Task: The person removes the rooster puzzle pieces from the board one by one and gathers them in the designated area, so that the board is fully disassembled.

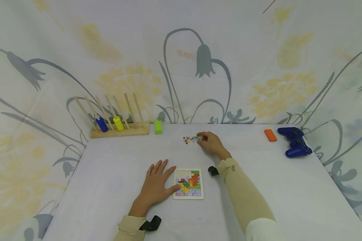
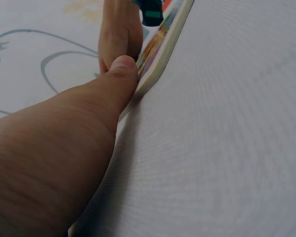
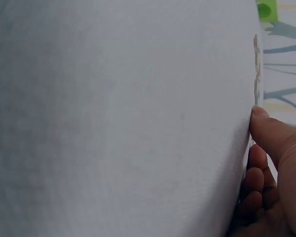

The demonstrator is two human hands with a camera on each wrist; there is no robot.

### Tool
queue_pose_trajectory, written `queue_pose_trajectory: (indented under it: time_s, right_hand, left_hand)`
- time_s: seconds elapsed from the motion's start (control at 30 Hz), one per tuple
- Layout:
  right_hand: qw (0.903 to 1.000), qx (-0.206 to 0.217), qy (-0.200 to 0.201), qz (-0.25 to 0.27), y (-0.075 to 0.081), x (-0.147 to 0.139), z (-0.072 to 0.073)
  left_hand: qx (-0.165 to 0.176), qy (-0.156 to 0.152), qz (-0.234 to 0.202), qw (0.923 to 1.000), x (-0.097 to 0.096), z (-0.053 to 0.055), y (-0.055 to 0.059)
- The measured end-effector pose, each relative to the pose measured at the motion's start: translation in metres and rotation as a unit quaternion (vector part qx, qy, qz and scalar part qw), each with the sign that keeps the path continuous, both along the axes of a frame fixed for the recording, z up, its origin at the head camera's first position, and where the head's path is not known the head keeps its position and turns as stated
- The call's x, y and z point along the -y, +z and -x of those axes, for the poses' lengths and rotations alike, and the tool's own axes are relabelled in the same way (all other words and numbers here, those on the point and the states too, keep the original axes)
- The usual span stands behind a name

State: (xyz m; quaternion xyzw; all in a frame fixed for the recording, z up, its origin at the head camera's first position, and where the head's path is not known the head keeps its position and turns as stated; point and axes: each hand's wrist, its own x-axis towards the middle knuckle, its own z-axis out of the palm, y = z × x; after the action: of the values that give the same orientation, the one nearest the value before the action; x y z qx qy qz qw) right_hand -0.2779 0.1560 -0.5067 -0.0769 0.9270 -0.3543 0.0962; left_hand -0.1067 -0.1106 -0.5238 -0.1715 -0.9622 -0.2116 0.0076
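The right grip point(image 1: 212, 144) is nearly closed, thumb and fingertip pinching the right end of a row of puzzle pieces point(image 1: 188, 140) that stretches leftward from it on the desk point(image 1: 123, 160). The left grip point(image 1: 155, 187) is spread wide, grasping nothing, its thumb resting on the partly filled puzzle tray point(image 1: 188, 197) at its right.

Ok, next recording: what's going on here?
A person is working on a jigsaw puzzle. Their left hand is spread beside the partly filled puzzle tray, with its thumb on the tray. The right hand is at the loose jigsaw pieces farther back, thumb and fingers pinching their right end. The blue game controller, off to the right, is untouched.
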Motion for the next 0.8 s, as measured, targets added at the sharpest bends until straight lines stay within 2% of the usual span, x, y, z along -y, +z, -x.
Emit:
queue_pose_trajectory:
  time_s: [0.37, 0.6, 0.8]
  right_hand:
    - [0.9995, -0.028, 0.001, 0.016, -0.004, -0.005, -0.007]
    - [0.9989, -0.019, -0.019, 0.038, -0.004, -0.009, -0.021]
    - [0.9987, -0.021, -0.021, 0.041, -0.007, -0.009, -0.042]
  left_hand:
    - [0.009, -0.004, -0.001, 1.0000, -0.001, -0.001, -0.001]
    - [0.000, 0.001, -0.004, 1.0000, -0.001, 0.001, -0.005]
    - [0.003, 0.002, -0.003, 1.0000, 0.000, 0.000, -0.002]
